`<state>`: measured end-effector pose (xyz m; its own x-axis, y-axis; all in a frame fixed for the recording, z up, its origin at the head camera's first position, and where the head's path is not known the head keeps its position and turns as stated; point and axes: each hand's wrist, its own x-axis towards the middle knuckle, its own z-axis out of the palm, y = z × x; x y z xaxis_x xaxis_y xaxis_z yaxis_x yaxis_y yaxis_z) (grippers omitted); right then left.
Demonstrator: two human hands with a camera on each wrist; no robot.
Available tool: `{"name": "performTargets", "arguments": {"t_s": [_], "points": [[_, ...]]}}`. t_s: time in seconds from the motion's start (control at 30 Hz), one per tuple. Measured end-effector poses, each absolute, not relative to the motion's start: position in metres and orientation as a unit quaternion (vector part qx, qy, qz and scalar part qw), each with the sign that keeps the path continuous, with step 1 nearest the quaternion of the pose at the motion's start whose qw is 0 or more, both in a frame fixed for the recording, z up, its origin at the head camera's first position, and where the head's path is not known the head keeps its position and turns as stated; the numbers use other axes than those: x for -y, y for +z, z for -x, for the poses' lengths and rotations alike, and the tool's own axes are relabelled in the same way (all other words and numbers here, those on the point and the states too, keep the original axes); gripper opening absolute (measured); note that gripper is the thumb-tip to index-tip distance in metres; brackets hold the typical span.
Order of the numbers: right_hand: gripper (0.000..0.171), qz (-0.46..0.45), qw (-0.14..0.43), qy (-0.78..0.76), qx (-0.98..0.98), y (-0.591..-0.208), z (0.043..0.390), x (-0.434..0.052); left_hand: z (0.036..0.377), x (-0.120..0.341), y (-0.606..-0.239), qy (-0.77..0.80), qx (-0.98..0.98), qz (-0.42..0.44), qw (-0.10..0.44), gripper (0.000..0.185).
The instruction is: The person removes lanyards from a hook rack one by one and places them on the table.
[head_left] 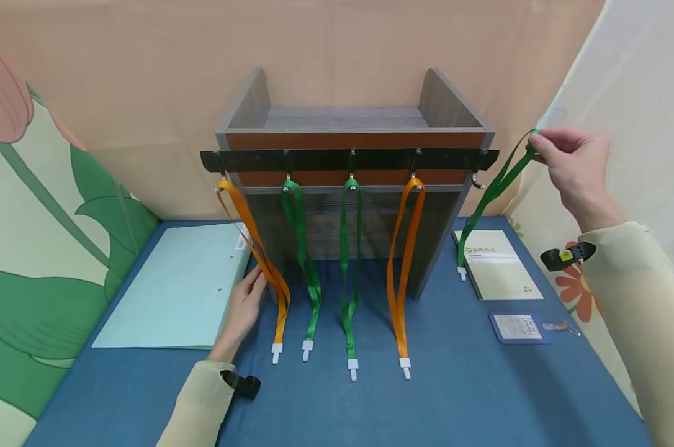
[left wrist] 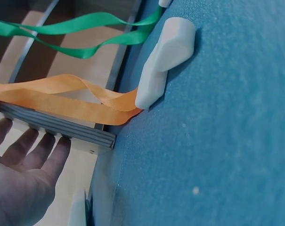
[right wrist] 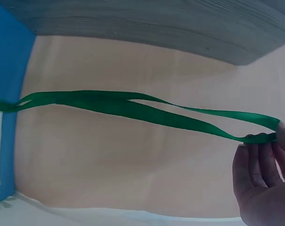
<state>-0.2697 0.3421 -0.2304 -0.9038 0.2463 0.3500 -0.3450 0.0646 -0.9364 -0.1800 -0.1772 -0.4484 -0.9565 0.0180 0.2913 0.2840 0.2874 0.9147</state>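
Note:
A wooden shelf [head_left: 352, 127] carries a black hook rail [head_left: 348, 159]. Two orange lanyards [head_left: 256, 248] [head_left: 404, 261] and two green ones [head_left: 303, 248] [head_left: 349, 267] hang from its hooks, white clips on the blue cloth. My right hand [head_left: 571, 164] pinches the top loop of a fifth green lanyard [head_left: 490, 192] [right wrist: 133, 106], held up to the right of the empty end hook [head_left: 476, 181]; its clip [head_left: 462, 273] touches the booklet's edge. My left hand [head_left: 246, 304] [left wrist: 20, 183] lies open beside the left orange lanyard [left wrist: 71, 99], fingers at the shelf's foot.
A pale blue folder [head_left: 175, 285] lies left of the shelf. On the right lie a "Gambit" booklet [head_left: 496, 264] and a blue badge holder [head_left: 518, 327] with a clip. Curtains close in both sides.

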Motion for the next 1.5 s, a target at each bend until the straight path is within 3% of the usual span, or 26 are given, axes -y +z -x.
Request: {"name": "performTargets", "arguments": {"t_s": [0.43,0.63,1.1,1.33,1.5], "points": [[0.033,-0.02,0.232,0.503,0.832,-0.287,0.229,-0.356,0.177,0.179,-0.448,-0.591,0.792,0.091,0.123,0.039],[0.038,-0.011,0.209,0.414,0.886,-0.314,0.223,-0.352,0.177,0.18,-0.444,-0.587,0.794,0.09,0.131,0.039],[0.039,0.044,0.142,0.455,0.878,-0.389,0.262,-0.35,0.178,0.18,-0.446,-0.582,0.798,0.087,0.128,0.039],[0.032,0.046,0.136,0.338,0.93,-0.431,0.28,-0.357,0.179,0.179,-0.448,-0.587,0.794,0.093,0.125,0.038],[0.025,0.063,0.096,0.295,0.948,-0.453,0.28,-0.361,0.178,0.178,-0.447,-0.589,0.794,0.089,0.123,0.038]]}}
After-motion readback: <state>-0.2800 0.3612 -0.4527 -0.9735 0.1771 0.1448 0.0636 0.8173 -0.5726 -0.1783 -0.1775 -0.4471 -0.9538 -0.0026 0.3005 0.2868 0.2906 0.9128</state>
